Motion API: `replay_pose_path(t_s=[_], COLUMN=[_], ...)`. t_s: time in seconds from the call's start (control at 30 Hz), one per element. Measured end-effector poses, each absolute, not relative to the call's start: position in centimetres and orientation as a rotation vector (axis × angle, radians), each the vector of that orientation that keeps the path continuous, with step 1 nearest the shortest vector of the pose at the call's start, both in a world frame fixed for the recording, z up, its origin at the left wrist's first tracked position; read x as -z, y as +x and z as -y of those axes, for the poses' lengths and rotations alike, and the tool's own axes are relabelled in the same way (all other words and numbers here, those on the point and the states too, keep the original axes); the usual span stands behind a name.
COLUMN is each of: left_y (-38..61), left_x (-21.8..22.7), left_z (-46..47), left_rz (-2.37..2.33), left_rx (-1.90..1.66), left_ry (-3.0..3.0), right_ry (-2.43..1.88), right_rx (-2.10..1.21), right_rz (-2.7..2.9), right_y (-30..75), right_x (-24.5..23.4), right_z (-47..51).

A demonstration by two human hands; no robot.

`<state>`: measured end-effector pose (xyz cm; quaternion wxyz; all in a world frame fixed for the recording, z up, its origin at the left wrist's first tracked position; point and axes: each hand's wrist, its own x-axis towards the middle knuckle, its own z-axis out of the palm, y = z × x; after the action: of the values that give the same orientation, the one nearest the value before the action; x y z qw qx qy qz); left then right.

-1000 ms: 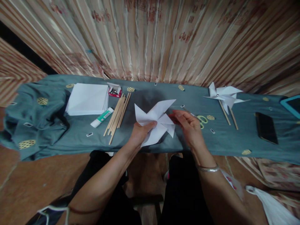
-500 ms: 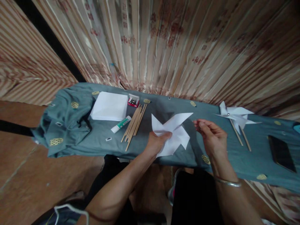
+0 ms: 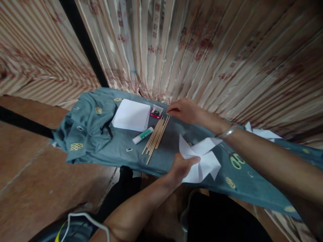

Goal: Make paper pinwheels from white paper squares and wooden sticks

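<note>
My left hand is closed on a white paper pinwheel, its thumb pressed on the folded centre, over the front edge of the cloth. My right hand reaches across to the back, fingers pinched together by the far ends of the wooden sticks. Whether something small sits between those fingertips is hidden. Just left of them stands a small red box, its lid up, with small shiny metal pieces inside that look like thumbtacks.
A stack of white paper and a glue stick lie left of the sticks. Scissors with pale green handles are partly under my right forearm. Another white pinwheel shows behind that arm. The grey-green cloth covers the table.
My right hand has swung from the right of the pinwheel to the back left, near the red box. My left hand keeps its hold on the pinwheel. The view has shifted left.
</note>
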<state>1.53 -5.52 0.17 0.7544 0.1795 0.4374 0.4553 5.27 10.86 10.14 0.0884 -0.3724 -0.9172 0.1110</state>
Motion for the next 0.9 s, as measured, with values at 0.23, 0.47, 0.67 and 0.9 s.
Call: replay_pose_path(t_s=[0.23, 0.47, 0.67, 0.9], left_y=[1.0, 0.5, 0.7, 0.8], left_x=[-0.3, 0.2, 0.4, 0.8], left_z=[6.0, 6.0, 5.8, 5.7], left_rz=[-0.944, -0.992, -1.076, -1.055], left_rx=[-0.974, -0.906, -0.855, -0.866], left_ry=[0.412, 0.417, 0.447, 0.476], right_ry=[-1.226, -1.361, -1.362, -1.378], right_rx=[0.005, 0.091, 0.057, 0.03], right_rz=[3.105, 3.077, 3.096, 3.075], right_y=[-0.2, -1.0, -1.2, -1.4], right_x=[-6.5, -3.1, -2.7, -2.5], right_z=[-13.9, -15.8, -16.4, -16.5])
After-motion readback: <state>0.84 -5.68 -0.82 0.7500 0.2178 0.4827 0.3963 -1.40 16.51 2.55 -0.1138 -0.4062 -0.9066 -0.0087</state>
